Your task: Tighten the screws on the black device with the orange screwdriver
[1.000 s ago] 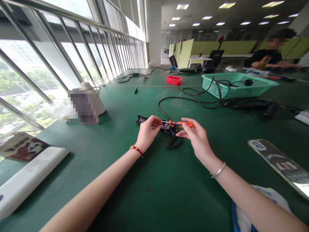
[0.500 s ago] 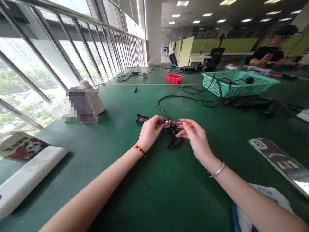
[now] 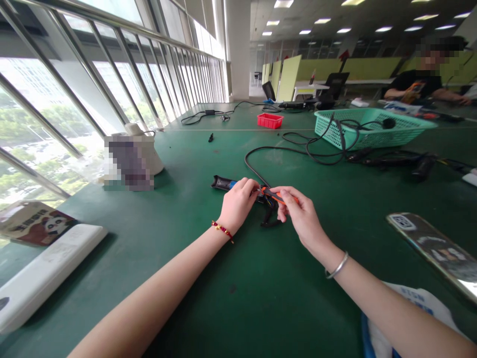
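Note:
An opened black handheld device [image 3: 222,183] with a blue part inside, thin wires and a black cord lies on the green table in front of me. My left hand [image 3: 240,201] is closed over its middle, fingertips pinched together beside the screwdriver's tip; whatever small part lies under them is hidden. In my right hand [image 3: 300,214] is an orange and black screwdriver [image 3: 269,193], gripped by its handle between thumb and fingers. It points left, its tip down at the device by my left fingertips. A curved black part [image 3: 271,220] lies just below, near my right fingers.
The black cord [image 3: 257,149] loops back toward a green basket [image 3: 372,141] holding more cable. A small red bin [image 3: 270,121] stands farther back. A phone [image 3: 432,248] lies right, a white bar-shaped object [image 3: 52,273] left. Another person [image 3: 417,84] sits at the far right.
My right hand has turned the screwdriver so its handle slopes lower to the right, fingers now curled more around it. My left hand has shifted slightly right along the device.

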Tool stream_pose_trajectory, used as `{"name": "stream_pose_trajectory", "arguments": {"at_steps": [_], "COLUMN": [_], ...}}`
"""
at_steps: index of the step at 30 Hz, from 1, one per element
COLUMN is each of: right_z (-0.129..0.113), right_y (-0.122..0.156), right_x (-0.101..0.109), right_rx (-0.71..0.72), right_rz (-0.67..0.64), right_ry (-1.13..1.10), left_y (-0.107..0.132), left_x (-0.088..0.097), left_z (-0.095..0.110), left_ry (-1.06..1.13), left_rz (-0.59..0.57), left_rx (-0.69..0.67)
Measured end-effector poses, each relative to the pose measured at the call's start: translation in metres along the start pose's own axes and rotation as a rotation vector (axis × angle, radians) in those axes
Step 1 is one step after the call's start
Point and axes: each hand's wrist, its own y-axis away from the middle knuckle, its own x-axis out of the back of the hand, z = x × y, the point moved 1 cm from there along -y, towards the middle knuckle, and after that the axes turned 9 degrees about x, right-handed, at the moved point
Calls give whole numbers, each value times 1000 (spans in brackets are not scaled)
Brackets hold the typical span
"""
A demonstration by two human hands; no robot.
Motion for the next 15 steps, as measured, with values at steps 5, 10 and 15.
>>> {"name": "stream_pose_trajectory", "arguments": {"at_steps": [5, 10, 15], "right_z": [-3, -3, 0], "right_y": [0, -1, -4], "right_x": [5, 11, 13], "right_rx": [7, 61, 93], "right_rz": [140, 268, 332], "right_ry": [12, 64, 81], "left_y": [1, -1, -2], "left_x": [-1, -2, -3], "left_z": [-2, -10, -18], "left_ry": [-61, -139, -116], "left_rz": [20, 35, 37], "left_rx": [-10, -137, -158]}}
